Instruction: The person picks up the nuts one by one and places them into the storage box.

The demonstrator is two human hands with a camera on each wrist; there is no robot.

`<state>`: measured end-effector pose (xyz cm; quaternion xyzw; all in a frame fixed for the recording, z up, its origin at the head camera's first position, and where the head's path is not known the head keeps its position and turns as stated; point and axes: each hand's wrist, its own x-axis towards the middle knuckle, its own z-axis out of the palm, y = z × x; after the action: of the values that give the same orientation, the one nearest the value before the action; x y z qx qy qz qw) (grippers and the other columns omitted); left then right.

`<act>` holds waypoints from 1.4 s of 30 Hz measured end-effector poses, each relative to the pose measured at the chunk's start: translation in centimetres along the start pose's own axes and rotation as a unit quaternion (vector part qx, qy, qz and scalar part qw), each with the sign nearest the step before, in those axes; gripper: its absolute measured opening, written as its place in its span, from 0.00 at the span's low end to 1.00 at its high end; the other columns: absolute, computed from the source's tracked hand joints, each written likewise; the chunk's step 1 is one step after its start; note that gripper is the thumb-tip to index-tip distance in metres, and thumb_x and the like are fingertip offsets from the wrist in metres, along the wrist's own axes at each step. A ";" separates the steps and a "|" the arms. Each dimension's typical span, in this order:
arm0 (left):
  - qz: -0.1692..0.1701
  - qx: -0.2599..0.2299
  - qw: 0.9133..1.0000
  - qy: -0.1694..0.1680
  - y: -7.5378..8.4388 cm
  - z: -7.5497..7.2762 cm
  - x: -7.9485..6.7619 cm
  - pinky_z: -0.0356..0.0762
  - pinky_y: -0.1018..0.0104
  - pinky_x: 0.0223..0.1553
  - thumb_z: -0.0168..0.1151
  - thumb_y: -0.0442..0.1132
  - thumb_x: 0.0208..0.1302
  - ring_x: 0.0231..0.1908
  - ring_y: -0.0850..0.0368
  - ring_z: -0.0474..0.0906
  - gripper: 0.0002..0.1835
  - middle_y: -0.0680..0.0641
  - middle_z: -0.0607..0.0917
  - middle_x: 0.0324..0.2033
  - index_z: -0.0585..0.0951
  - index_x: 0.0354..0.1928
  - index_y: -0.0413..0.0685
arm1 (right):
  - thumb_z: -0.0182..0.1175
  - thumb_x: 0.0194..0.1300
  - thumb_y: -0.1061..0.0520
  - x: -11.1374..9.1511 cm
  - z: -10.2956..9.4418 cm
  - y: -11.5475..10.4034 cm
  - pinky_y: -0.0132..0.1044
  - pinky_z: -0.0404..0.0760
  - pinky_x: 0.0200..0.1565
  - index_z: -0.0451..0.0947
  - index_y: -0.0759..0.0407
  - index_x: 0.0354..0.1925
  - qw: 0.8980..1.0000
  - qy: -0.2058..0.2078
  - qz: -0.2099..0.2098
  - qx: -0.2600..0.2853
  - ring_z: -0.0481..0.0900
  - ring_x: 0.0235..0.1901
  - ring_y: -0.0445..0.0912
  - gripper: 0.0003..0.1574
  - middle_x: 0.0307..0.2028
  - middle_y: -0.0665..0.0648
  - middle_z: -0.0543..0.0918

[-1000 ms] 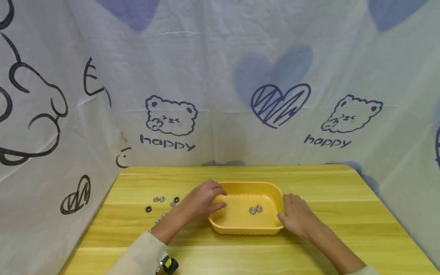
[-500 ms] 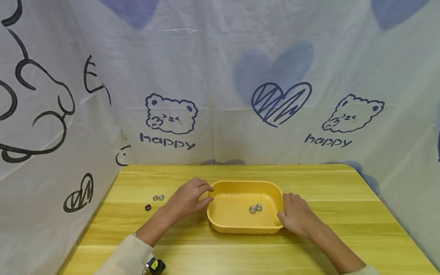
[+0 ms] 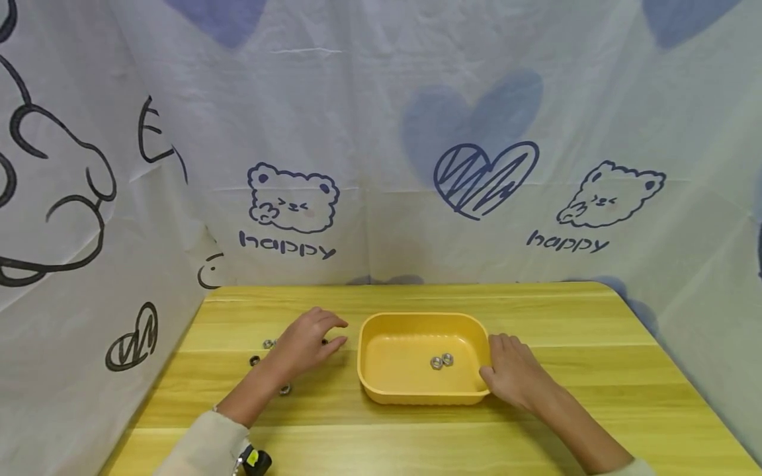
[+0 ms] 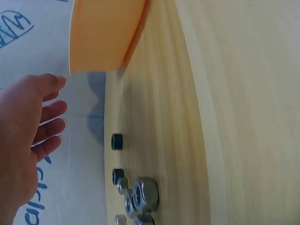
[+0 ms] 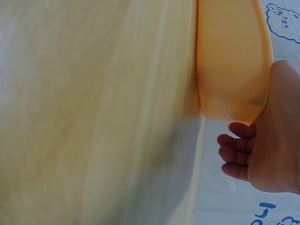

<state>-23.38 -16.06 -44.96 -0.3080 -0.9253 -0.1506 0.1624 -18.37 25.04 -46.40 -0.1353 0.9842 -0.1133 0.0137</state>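
A yellow plastic tray [image 3: 419, 398] stands on the wooden table with two silver hex nuts [image 3: 442, 361] inside. My right hand [image 3: 516, 371] grips its right end, thumb over the rim and fingers on the outer wall, as the right wrist view [image 5: 276, 136] also shows. My left hand [image 3: 302, 342] hovers left of the tray, fingers loosely bent and holding nothing. Below it in the left wrist view lie a large silver nut [image 4: 146, 194], a black nut [image 4: 116, 141] and several others. The hand partly hides this group in the head view.
More loose nuts lie left of the left forearm, among them a black nut [image 3: 254, 360] and a silver nut [image 3: 268, 344]. Another silver nut [image 3: 286, 390] is right beside the forearm. A printed cloth [image 3: 381, 145] hangs behind and along the sides of the table [image 3: 381, 443].
My left hand has moved left from over the tray's left rim, out past the tray to above the loose nuts. My right hand and the two nuts in the tray have stayed put.
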 end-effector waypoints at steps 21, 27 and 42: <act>-0.104 -0.032 0.992 -0.061 -4.2 2.0 -2.1 0.81 0.53 0.52 0.75 0.46 0.63 0.47 0.54 0.79 0.17 0.50 0.91 0.46 0.89 0.50 0.46 | 0.51 0.69 0.54 0.0 0.3 0.1 0.56 0.73 0.52 0.69 0.76 0.61 1.000 0.009 0.002 0.006 0.74 0.48 0.58 0.31 0.49 0.66 0.78; -0.122 -0.048 0.988 -0.081 -4.8 2.3 -2.0 0.80 0.51 0.54 0.76 0.47 0.62 0.48 0.52 0.78 0.19 0.48 0.91 0.48 0.88 0.51 0.45 | 0.52 0.69 0.55 0.1 0.1 0.1 0.54 0.73 0.51 0.70 0.76 0.59 1.000 0.014 -0.001 0.007 0.73 0.46 0.56 0.29 0.47 0.65 0.78; -0.168 -0.137 0.971 -0.106 -5.9 3.2 -1.9 0.79 0.53 0.50 0.77 0.49 0.59 0.44 0.56 0.78 0.17 0.51 0.89 0.41 0.90 0.47 0.49 | 0.51 0.69 0.55 0.0 0.1 0.0 0.55 0.73 0.51 0.69 0.76 0.61 1.000 0.006 0.009 0.010 0.73 0.47 0.57 0.30 0.47 0.65 0.77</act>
<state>-26.27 -20.34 -49.61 -0.1820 -0.9462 -0.2675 -0.0079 -18.38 25.05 -46.51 -0.1257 0.9842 -0.1242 0.0101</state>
